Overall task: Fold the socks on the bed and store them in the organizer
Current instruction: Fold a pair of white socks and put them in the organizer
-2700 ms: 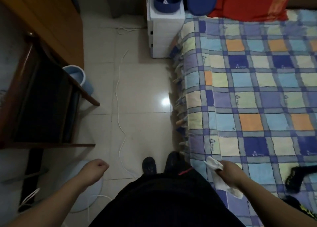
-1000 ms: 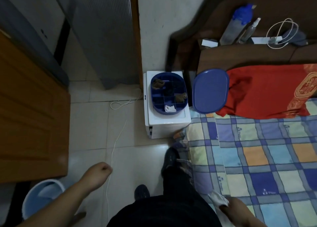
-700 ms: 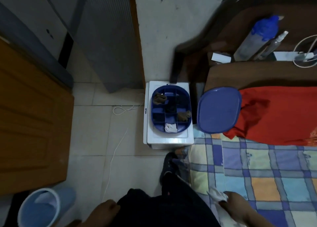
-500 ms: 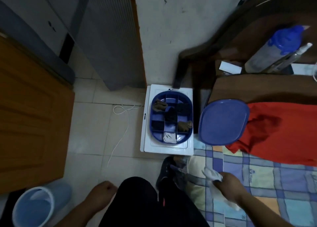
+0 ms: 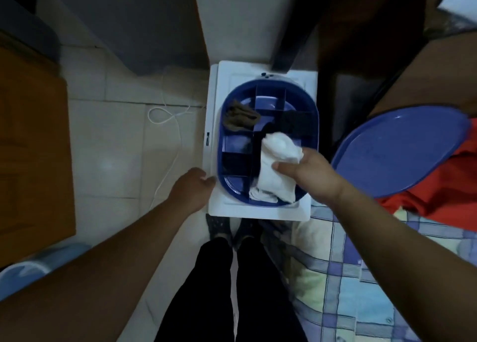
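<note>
- Two hands are out over the small white bench (image 5: 260,210) beside the bed (image 5: 387,277); the right hand (image 5: 307,174) pinches a folded white sock (image 5: 277,161) between thumb and curled fingers, holding it over the right-hand side of the blue organizer (image 5: 268,145).
- The left hand (image 5: 192,189) holds nothing that can be seen; its fingers lie loosely bent against the bench edge, just beside the organizer's near-left rim, perhaps steadying it.
- Already stored: a brown sock (image 5: 240,116) in a far-left compartment, a dark sock (image 5: 294,123) in a far-right one, and another white sock (image 5: 262,196) in a near compartment, partly under the held one.
- The organizer's blue lid (image 5: 397,150) lies off to the right, resting on the red cloth (image 5: 438,187) at the head of the bed.
- Step in hand, by my reading: storing, with the folding of this sock done.
- Next move calls for lowering the bundle into one free compartment, between the dividers, pressing it down so it stays folded, then letting go. Which cell it will enter cannot be told, since the sock hides those beneath it.
</note>
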Tool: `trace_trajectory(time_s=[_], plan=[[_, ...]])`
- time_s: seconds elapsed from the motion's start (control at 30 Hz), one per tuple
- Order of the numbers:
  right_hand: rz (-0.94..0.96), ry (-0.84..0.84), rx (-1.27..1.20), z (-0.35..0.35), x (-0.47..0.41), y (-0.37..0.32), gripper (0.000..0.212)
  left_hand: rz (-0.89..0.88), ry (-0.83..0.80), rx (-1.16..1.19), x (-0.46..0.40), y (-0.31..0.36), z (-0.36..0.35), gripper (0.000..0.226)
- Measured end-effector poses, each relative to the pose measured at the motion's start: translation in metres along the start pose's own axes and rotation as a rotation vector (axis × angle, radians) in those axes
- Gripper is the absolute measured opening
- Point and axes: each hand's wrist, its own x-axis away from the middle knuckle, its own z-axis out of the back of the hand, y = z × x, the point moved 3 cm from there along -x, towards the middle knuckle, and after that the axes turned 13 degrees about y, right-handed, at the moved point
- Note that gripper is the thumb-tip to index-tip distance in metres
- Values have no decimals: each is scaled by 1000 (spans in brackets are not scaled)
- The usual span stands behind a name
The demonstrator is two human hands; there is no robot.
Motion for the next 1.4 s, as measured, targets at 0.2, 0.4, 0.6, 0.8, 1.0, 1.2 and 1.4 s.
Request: trace_trajectory(time_s=[0.2, 0.4, 0.6, 0.8, 1.0, 1.2, 1.4], plan=[[-10, -105, -96, -27, -55, 15, 36, -131, 95, 191, -39, 16, -23, 36], [163, -61, 50, -31, -67, 22, 33, -215, 152, 259, -45, 24, -36, 21], [918, 151, 681, -37, -58, 24, 15, -248, 179, 286, -47, 19, -40, 19], [1122, 307, 869, -34, -70, 29, 14, -256, 191, 309, -47, 18, -43, 21], [1089, 185, 865, -29, -64, 26, 41, -270, 200, 308, -49, 16, -44, 20], [1113, 134, 874, -31, -37, 21, 45, -271, 194, 347, -46, 18, -44, 18], [1045, 97, 974, -43, -21, 44, 47, -245, 198, 345, -47, 17, -45, 19]])
